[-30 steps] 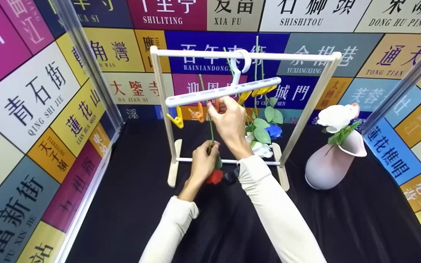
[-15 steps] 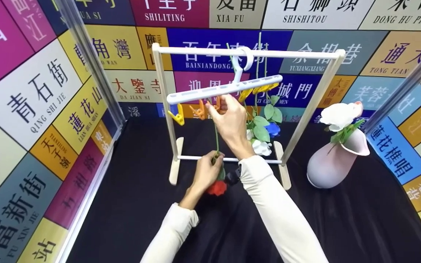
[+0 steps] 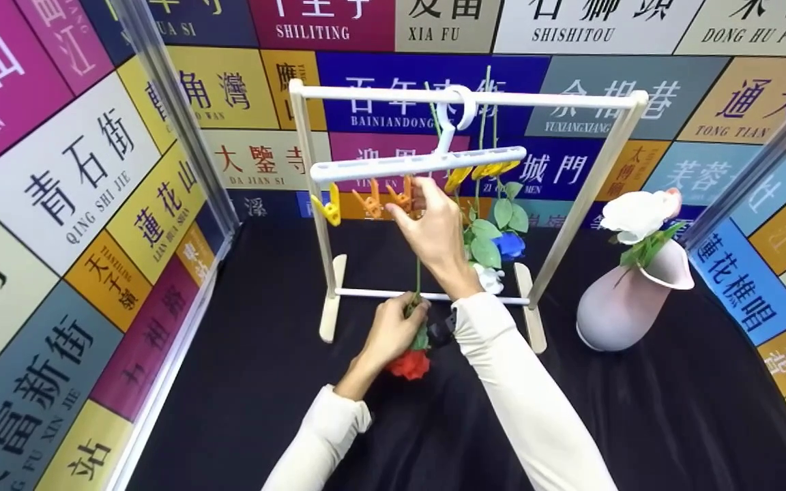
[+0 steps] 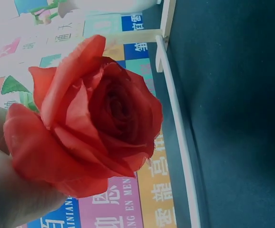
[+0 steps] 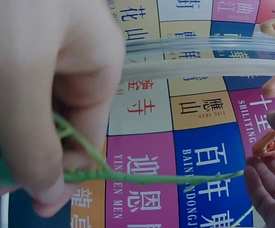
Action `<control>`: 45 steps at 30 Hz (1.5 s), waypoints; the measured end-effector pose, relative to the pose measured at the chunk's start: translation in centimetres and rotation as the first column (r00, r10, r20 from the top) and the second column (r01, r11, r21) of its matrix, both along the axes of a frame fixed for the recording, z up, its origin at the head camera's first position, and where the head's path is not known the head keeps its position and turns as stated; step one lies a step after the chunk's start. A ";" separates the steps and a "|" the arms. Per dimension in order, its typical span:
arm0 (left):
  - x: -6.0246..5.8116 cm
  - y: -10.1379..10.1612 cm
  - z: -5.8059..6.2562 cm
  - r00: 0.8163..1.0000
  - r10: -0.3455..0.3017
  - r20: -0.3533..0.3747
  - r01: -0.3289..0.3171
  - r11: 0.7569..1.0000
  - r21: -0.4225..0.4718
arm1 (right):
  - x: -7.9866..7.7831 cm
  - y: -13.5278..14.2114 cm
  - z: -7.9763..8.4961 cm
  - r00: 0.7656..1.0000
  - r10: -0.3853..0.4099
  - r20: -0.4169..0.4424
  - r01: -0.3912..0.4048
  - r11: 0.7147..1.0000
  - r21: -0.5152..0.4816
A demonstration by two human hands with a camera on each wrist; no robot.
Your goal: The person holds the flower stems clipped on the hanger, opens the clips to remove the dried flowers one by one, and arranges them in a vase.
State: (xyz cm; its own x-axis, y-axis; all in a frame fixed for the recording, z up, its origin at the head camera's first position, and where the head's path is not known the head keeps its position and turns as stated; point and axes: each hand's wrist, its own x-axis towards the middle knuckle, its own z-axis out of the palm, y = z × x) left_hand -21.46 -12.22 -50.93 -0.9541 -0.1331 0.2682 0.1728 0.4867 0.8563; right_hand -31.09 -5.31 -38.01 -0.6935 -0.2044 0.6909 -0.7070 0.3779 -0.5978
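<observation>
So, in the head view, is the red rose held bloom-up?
No, the left hand holds the red rose upside down.

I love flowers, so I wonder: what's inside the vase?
The vase holds a white flower with green leaves; a bit of pink shows at the bloom's edge. Deeper down, its walls hide everything, including any stem ends.

Hanger (image 3: 427, 163) on rack (image 3: 557, 101), rose (image 3: 409, 365) below, vase (image 3: 621, 310) right of rack

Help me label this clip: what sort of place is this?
Probably a staged tabletop booth: printed panels stand around a black cloth bearing a rack and a vase.
</observation>
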 end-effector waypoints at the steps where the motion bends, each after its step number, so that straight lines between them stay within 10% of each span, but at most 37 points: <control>1: 0.1 0.0 0.1 1.000 -0.009 -0.001 0.009 1.000 -0.001 | 0.0 0.2 -0.1 1.000 -0.005 -0.003 0.005 1.000 0.016; 8: 0.7 0.1 0.6 0.999 -0.048 -0.009 0.048 0.999 -0.013 | 0.5 1.6 -0.3 0.992 -0.064 -0.107 0.080 0.985 0.154; 14: 1.2 0.0 1.0 0.997 -0.075 0.000 0.075 0.997 -0.007 | 1.0 3.3 -0.1 0.949 0.090 -0.302 0.018 0.941 0.338; 23: 1.7 -0.1 1.7 0.995 -0.094 0.023 0.095 0.995 -0.026 | 1.8 5.4 -0.6 0.771 0.522 -0.364 -0.135 0.693 0.708; 31: 1.9 0.2 2.1 0.994 -0.109 0.013 0.110 0.993 -0.053 | 2.1 6.4 -1.6 0.713 0.618 -0.331 -0.089 0.548 0.832; 45: 2.5 0.2 2.9 0.979 -0.197 0.048 0.199 0.979 -0.036 | 1.7 8.4 -1.8 0.687 0.644 -0.338 -0.113 0.553 0.825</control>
